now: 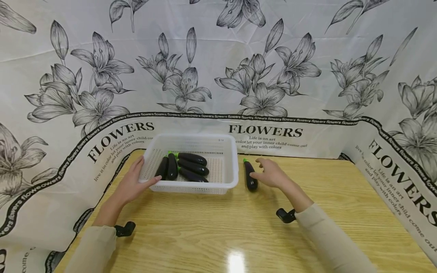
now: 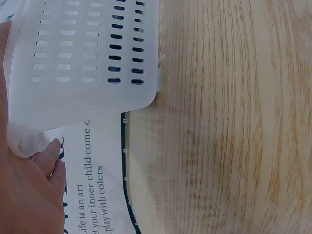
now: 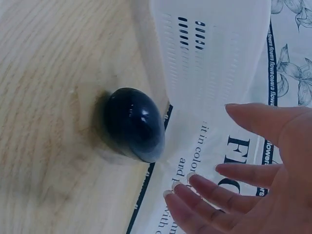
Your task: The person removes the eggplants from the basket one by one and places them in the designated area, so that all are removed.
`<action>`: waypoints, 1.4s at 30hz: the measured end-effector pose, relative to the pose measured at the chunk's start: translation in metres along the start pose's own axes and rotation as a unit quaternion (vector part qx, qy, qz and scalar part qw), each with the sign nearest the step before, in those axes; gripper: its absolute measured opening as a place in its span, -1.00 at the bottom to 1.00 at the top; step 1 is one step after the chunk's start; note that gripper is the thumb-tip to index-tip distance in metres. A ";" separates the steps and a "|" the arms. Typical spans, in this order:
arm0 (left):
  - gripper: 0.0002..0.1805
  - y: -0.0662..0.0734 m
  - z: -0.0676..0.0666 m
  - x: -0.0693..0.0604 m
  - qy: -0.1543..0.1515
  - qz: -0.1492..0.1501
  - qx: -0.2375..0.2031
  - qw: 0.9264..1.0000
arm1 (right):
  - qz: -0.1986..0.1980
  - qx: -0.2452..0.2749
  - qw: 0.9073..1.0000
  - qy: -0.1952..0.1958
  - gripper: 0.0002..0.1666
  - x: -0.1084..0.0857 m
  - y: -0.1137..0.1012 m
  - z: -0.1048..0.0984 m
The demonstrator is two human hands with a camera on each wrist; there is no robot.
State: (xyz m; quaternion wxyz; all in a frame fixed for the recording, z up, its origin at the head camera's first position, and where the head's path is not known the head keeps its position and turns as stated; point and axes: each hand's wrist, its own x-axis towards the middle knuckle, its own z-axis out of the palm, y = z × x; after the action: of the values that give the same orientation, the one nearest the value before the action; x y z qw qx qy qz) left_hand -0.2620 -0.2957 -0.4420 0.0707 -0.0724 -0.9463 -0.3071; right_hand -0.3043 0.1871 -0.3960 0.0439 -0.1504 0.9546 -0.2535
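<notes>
A white perforated basket holds several dark eggplants with green stems. At its left end, my left hand grips the rim, the thumb over the near corner; the left wrist view shows that hand at the basket's corner. To the basket's right, a single eggplant lies on the table, stem end away from me. My right hand is just right of it, fingers apart. In the right wrist view, the eggplant stands clear of the spread fingers of that hand.
The wooden table runs under everything. A white cloth with flower drawings and lettering hangs behind it and along both sides, close behind the basket. Black wrist mounts sit at both sleeves.
</notes>
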 end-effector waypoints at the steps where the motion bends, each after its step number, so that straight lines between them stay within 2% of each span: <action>1: 0.21 0.000 0.000 0.000 0.000 0.000 0.001 1.000 | -0.009 -0.001 1.000 0.000 -0.17 0.000 -0.001 -0.001; 5: 0.21 0.002 -0.001 -0.002 -0.002 -0.001 0.003 1.000 | -0.069 -0.006 0.998 0.008 -0.20 -0.001 -0.003 -0.002; 11: 0.22 0.000 0.000 -0.001 0.001 -0.001 0.001 1.000 | -0.174 -0.015 0.984 0.020 -0.25 0.000 -0.010 -0.002; 15: 0.22 0.000 0.000 0.000 0.003 -0.002 0.001 1.000 | -0.212 -0.010 0.977 0.015 -0.25 0.001 -0.019 -0.001; 23: 0.23 -0.001 0.000 0.000 0.004 -0.002 -0.001 1.000 | -0.226 0.000 0.974 -0.006 -0.25 0.006 -0.044 0.003; 27: 0.22 -0.001 0.001 0.000 0.004 -0.001 -0.002 1.000 | -0.233 -0.012 0.972 -0.023 -0.25 0.011 -0.057 0.008; 32: 0.22 -0.002 0.001 -0.001 0.004 -0.002 -0.003 1.000 | -0.227 -0.050 0.972 -0.029 -0.24 0.020 -0.068 0.016; 36: 0.21 -0.003 0.001 0.000 0.006 -0.001 -0.001 1.000 | -0.213 -0.092 0.972 -0.020 -0.25 0.025 -0.074 0.019; 42: 0.21 -0.002 0.001 0.001 0.006 0.001 0.000 1.000 | -0.201 -0.147 0.968 -0.011 -0.28 0.031 -0.081 0.019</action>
State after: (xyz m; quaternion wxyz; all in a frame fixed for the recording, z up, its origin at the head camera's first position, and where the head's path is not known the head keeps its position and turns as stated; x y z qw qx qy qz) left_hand -0.2631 -0.2963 -0.4437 0.0763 -0.0715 -0.9459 -0.3070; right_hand -0.3091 0.1011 -0.3727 -0.0196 -0.3469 0.9310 -0.1121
